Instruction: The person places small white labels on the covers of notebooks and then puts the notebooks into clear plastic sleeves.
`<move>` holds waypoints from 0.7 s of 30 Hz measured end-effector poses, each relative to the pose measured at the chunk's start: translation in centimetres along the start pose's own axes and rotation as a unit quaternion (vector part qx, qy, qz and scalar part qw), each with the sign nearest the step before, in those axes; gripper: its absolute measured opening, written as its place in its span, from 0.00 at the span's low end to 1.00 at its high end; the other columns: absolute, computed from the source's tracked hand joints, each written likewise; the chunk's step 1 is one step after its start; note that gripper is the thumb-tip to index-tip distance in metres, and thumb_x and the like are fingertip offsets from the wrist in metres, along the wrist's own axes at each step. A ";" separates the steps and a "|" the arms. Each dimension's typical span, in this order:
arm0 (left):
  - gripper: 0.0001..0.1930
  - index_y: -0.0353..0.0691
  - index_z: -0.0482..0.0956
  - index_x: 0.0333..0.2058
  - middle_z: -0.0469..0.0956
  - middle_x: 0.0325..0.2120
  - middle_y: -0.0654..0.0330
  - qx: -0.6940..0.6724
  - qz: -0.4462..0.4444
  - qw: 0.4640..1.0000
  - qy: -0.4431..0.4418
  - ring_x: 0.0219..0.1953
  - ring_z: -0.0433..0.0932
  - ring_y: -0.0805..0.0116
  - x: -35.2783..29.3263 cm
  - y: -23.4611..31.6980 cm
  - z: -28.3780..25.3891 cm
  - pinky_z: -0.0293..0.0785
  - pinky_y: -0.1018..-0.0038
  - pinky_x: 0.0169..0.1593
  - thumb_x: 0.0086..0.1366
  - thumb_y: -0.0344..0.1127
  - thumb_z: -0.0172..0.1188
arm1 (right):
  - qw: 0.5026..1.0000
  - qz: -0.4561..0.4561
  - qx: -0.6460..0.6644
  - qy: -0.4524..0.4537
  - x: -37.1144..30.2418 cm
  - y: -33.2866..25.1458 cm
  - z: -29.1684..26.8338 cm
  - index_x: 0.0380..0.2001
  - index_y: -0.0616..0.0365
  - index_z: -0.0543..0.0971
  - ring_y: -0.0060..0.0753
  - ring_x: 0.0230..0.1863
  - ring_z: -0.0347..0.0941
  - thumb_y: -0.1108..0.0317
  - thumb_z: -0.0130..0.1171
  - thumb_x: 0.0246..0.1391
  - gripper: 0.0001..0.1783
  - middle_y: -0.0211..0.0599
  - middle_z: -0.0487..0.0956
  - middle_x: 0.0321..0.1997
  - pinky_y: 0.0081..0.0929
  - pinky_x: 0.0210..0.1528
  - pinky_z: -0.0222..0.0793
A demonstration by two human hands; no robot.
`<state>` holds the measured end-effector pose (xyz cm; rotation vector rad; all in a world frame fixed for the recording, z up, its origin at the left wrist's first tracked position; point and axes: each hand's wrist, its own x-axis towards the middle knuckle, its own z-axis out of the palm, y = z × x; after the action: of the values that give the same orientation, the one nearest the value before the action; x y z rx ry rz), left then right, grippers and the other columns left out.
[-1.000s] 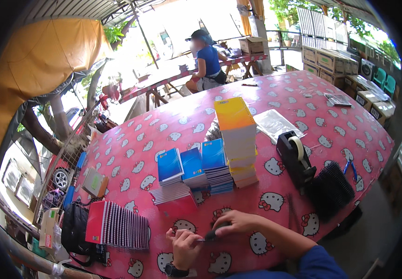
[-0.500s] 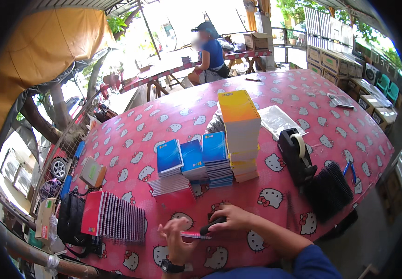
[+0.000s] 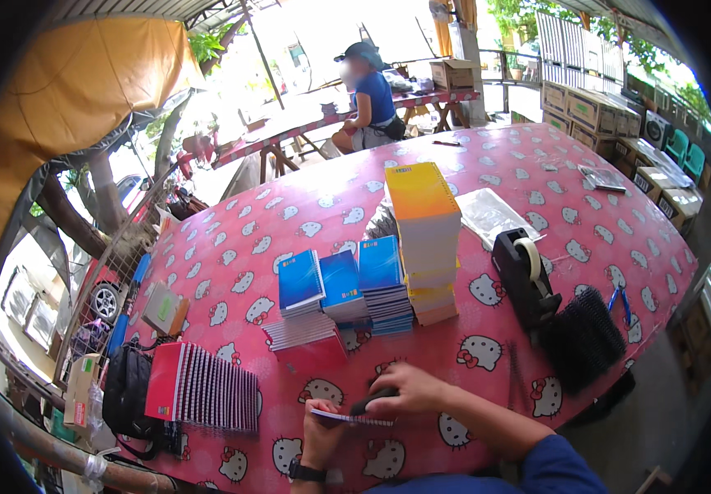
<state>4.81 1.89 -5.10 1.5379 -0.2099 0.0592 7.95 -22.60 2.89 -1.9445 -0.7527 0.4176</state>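
Near the table's front edge, my left hand (image 3: 321,436) is closed on the left end of a thin spiral notebook (image 3: 354,419), which is seen almost edge-on. My right hand (image 3: 405,389) curls round a dark-handled tool (image 3: 362,405) at the notebook's upper side; the tool's working end is hidden. Left of my hands, a row of red spiral notebooks (image 3: 166,383) leans with the bindings to the right. Ahead of them are a stack of red-covered notebooks (image 3: 310,352), several blue notebooks (image 3: 299,280) in stacks, and a tall pile of yellow notebooks (image 3: 423,193).
A black tape dispenser (image 3: 528,276), a heap of black spiral coils (image 3: 582,339) and blue-handled pliers (image 3: 619,305) lie to the right. Clear plastic sleeves (image 3: 491,216) are behind the dispenser. A black bag (image 3: 129,387) sits at the left edge. A person (image 3: 372,99) sits beyond the table.
My left hand, its fingers spread before, has closed on the notebook's left end. The notebook has shifted slightly; my right hand stays nearly in place with the tool.
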 end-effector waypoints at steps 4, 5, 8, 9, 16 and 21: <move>0.28 0.44 0.60 0.33 0.66 0.30 0.62 -0.073 -0.005 0.997 0.001 0.37 0.69 0.71 0.0 0.5 0.4 0.70 0.73 0.44 0.39 0.19 0.70 | 0.995 -0.067 0.073 -0.002 0.3 0.0 0.8 0.40 0.54 0.80 0.42 0.50 0.66 0.46 0.61 0.47 0.25 0.43 0.74 0.45 0.35 0.51 0.62; 0.28 0.44 0.60 0.33 0.66 0.30 0.62 -0.072 -0.010 0.997 0.002 0.37 0.69 0.71 0.0 0.4 0.4 0.70 0.73 0.44 0.39 0.19 0.70 | 0.968 -0.123 0.218 -0.011 0.0 -0.7 1.5 0.38 0.54 0.81 0.45 0.48 0.67 0.46 0.62 0.47 0.23 0.45 0.75 0.43 0.35 0.49 0.64; 0.28 0.44 0.60 0.33 0.66 0.30 0.63 0.001 0.013 1.000 -0.010 0.38 0.69 0.70 0.2 0.7 0.6 0.70 0.72 0.46 0.38 0.18 0.70 | 0.992 0.015 -0.112 0.056 0.3 0.5 0.0 0.42 0.52 0.79 0.40 0.48 0.66 0.44 0.61 0.47 0.26 0.40 0.74 0.42 0.34 0.52 0.62; 0.28 0.44 0.60 0.33 0.66 0.30 0.63 -0.023 0.001 1.000 -0.012 0.38 0.69 0.70 -0.2 0.9 0.8 0.69 0.71 0.46 0.38 0.19 0.70 | 0.993 0.030 -0.110 0.035 0.1 0.9 -0.5 0.42 0.52 0.79 0.40 0.48 0.66 0.44 0.61 0.47 0.26 0.40 0.74 0.42 0.34 0.52 0.62; 0.28 0.44 0.61 0.34 0.66 0.30 0.63 0.000 0.016 0.999 -0.033 0.38 0.69 0.69 0.2 1.3 1.3 0.69 0.72 0.45 0.40 0.18 0.70 | 0.996 0.012 -0.038 0.085 0.6 0.8 0.3 0.36 0.54 0.82 0.43 0.46 0.68 0.43 0.61 0.47 0.25 0.43 0.77 0.36 0.34 0.50 0.63; 0.26 0.44 0.61 0.34 0.66 0.30 0.63 -0.027 -0.007 0.999 -0.025 0.37 0.68 0.71 0.1 1.8 1.9 0.69 0.74 0.44 0.41 0.18 0.68 | 0.990 0.100 0.084 0.058 0.6 1.2 1.0 0.35 0.54 0.82 0.42 0.45 0.69 0.43 0.61 0.47 0.24 0.41 0.77 0.33 0.34 0.48 0.63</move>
<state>4.42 0.02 -3.27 1.4887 -0.2380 0.0036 8.21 -21.91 1.42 -1.8728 -0.4339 0.4695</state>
